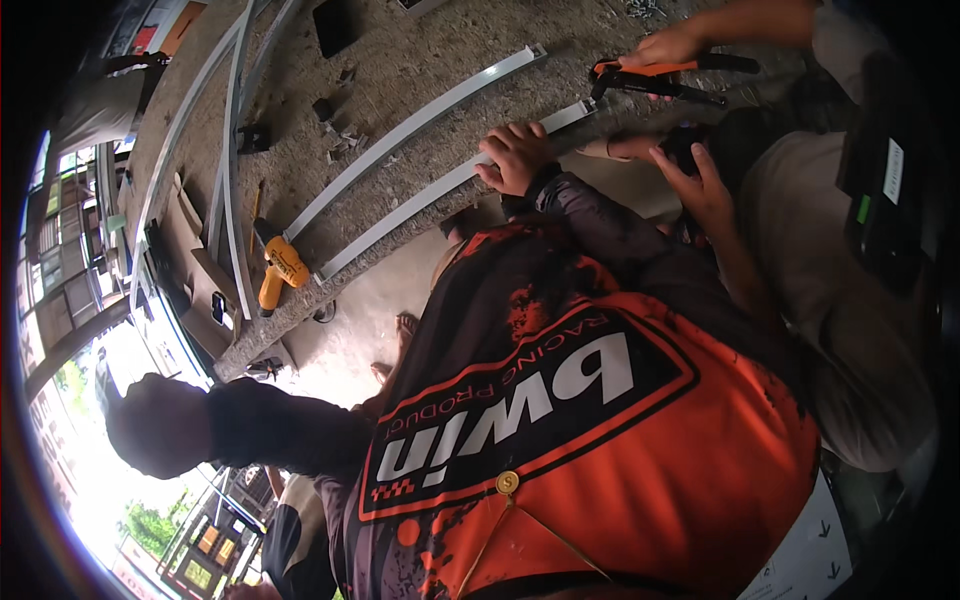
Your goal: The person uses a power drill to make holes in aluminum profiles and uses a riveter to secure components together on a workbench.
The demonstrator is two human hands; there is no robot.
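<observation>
My right hand (516, 157), at the end of a dark patterned sleeve, has its fingers curled over a long silver metal bar (400, 218). At the bar's far right end, a co-worker's hand (668, 48) holds an orange and black hand riveter (660, 78), its nose touching or close to the bar. Another hand (698, 182) beside it is raised with fingers apart. My left hand (160, 425) is a dark rounded shape against bright light; its fingers cannot be made out. A second silver bar (415, 125) lies roughly parallel, farther away. A yellow-orange drill (283, 265) rests at the bars' left ends.
Several long metal strips (232, 130) cross on the rough ground at the left, by brown cardboard (183, 225). Metal scraps (345, 147) and a dark flat panel (333, 27) lie farther away. A co-worker's legs (825, 240) are close on the right. Another person (300, 525) is at lower left.
</observation>
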